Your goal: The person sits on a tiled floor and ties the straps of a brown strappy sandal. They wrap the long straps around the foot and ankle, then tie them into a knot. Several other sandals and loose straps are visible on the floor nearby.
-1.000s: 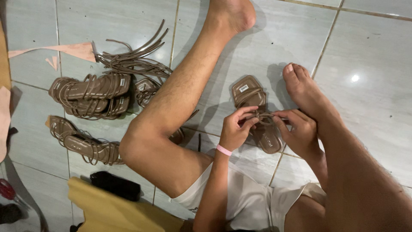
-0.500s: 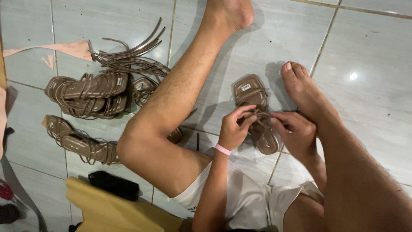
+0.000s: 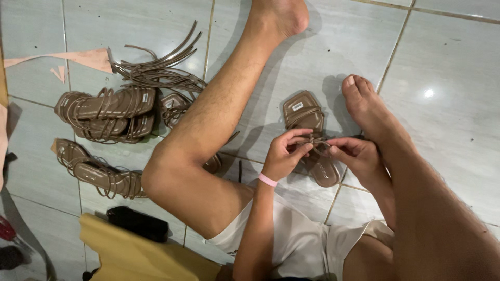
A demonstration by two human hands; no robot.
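**A:** Both grips closed on the thin straps (image 3: 314,141): my left hand (image 3: 284,156) and right hand (image 3: 357,158) pinch them over the tan sandal (image 3: 310,136).

**B:** Where's it lying?

**A:** Flat on the tiled floor (image 3: 448,57) between my legs, long axis running away from me, square toe pointing up-left. I'd say I'm mid-knot; next calls for pulling the ends snug.

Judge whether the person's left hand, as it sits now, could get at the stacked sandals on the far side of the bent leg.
Probably not directly: the left hand is busy on the brown sandal, and the raised left leg lies between it and the stacked sandals.
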